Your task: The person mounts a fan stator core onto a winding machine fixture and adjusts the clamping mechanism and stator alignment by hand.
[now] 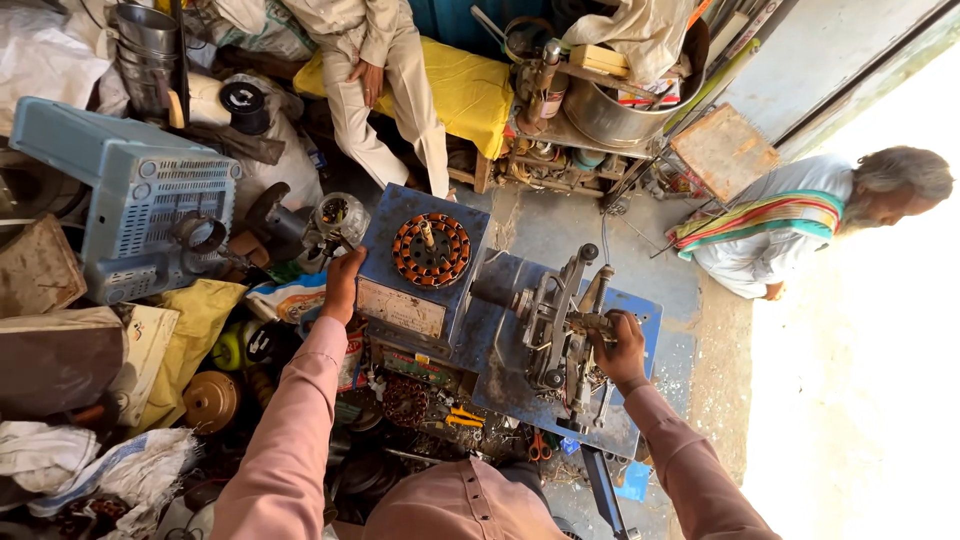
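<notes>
A blue metal winding machine (400, 305) stands in front of me on a blue plate (640, 315). A round copper-wound stator (431, 250) sits on top of its box. My left hand (343, 285) grips the box's left edge. My right hand (617, 347) is closed on the grey crank handle (590, 322) of the machine's metal frame (553, 318).
A light blue plastic casing (135, 195) lies at the left among cloths, bags and metal parts. Tools and coils litter the floor below the machine. One person in beige sits on a yellow-covered bench (470, 90). Another person (800, 225) crouches at the right.
</notes>
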